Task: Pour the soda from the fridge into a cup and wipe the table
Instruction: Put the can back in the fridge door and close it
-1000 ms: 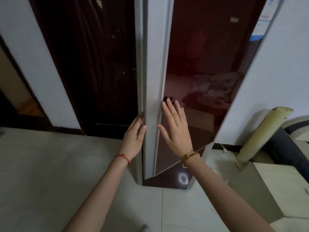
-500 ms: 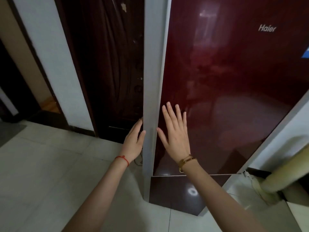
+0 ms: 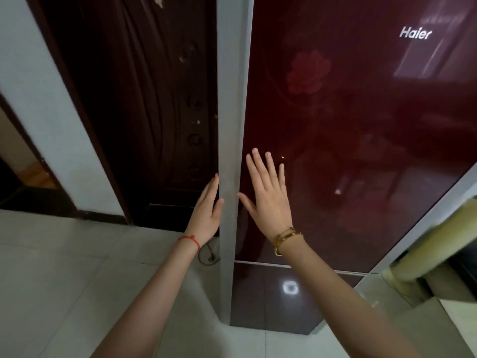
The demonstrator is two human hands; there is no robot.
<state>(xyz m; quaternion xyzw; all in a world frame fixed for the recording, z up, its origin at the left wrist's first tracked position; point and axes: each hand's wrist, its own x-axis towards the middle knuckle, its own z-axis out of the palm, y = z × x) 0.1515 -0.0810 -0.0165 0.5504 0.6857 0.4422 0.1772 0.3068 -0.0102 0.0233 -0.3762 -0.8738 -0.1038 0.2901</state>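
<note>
Between frames the fridge door [image 3: 348, 151] had swung nearly flush, the right hand [image 3: 268, 200] spread flat on its red panel, apparently pressing it shut, the left hand [image 3: 206, 210] flat-fingered against the grey edge [image 3: 229, 125]; no soda was visible.

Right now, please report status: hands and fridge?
Left hand open on grey door edge. Right hand open, flat on glossy dark-red fridge door. No soda visible.

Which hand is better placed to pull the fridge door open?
Left. The left hand rests along the grey side edge of the glossy dark-red fridge door; the right hand lies flat on its front.
</note>
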